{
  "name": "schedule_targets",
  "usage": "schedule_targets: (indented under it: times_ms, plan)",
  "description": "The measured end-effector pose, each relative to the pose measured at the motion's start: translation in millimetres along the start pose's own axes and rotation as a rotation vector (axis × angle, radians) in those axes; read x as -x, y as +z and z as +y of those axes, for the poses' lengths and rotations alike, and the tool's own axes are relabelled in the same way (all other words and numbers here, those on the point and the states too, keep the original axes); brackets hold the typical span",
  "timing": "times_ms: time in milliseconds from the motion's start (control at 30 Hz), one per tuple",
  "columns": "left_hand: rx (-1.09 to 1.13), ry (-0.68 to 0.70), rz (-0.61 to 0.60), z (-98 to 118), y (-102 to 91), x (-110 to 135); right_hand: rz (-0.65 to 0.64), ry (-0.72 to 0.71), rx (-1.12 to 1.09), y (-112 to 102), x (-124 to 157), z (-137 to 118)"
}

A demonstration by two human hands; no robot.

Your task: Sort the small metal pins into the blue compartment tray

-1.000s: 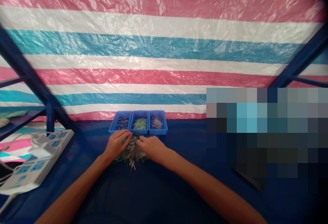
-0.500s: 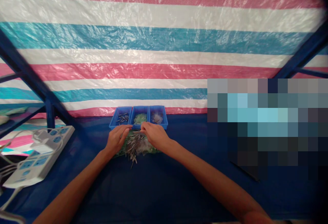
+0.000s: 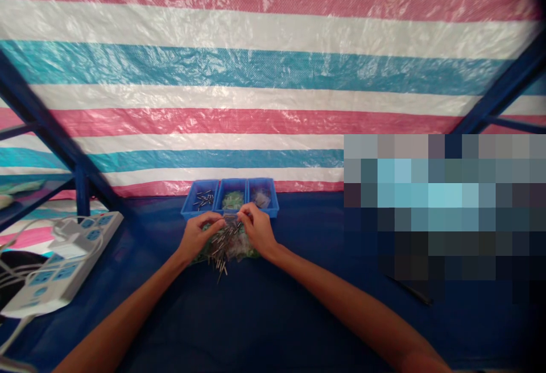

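My left hand and my right hand face each other above a heap on the blue tabletop. Fingers and thumb are pinched together on each, and something small and pale shows between the fingertips, too small to name. Beneath lie loose metal pins, with clear pieces and green pieces around them, partly covered by my hands. Just behind stand three joined blue bins. The left one holds metal pins, the middle one green pieces, the right one clear pieces.
A white power strip with plugs and cables lies at the left edge. On the right rests a thin dark stick, below a pixelated area. Blue frame bars slant up both sides, with a striped tarp behind the table.
Both hands have come slightly back toward me, with the left fingertips moving right, closer to the right ones. A small pale item now shows between them. The view has shifted a little.
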State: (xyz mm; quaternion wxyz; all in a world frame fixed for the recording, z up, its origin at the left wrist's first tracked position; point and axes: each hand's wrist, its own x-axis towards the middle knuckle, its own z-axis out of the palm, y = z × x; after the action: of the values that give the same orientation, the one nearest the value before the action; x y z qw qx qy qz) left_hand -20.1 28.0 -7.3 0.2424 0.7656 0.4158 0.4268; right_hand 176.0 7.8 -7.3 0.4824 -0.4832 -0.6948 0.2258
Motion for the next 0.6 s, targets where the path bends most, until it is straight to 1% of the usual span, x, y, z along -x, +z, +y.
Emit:
schedule_targets:
  times_ms: [100, 200, 333, 400, 500, 600]
  plan:
    - [-0.084, 0.048, 0.021, 1, -1.1, 1, 0.011, -0.013, 0.000, 6, 5, 4]
    - [-0.178, 0.140, 0.004, 6, -1.7, 1, -0.003, -0.027, 0.007, 9, 8, 8]
    - [-0.233, 0.212, -0.024, 14, -0.8, 2, -0.044, -0.115, 0.031, 11, 12, 11]
    - [-0.225, 0.211, -0.004, 15, 0.2, 3, -0.059, -0.137, 0.051, 10, 13, 11]
    - [-0.194, 0.171, 0.049, 12, 2.7, 5, -0.072, -0.127, 0.099, 9, 13, 9]
    - [-0.195, 0.135, 0.039, 7, 5.6, 6, -0.056, -0.124, 0.113, 8, 14, 8]
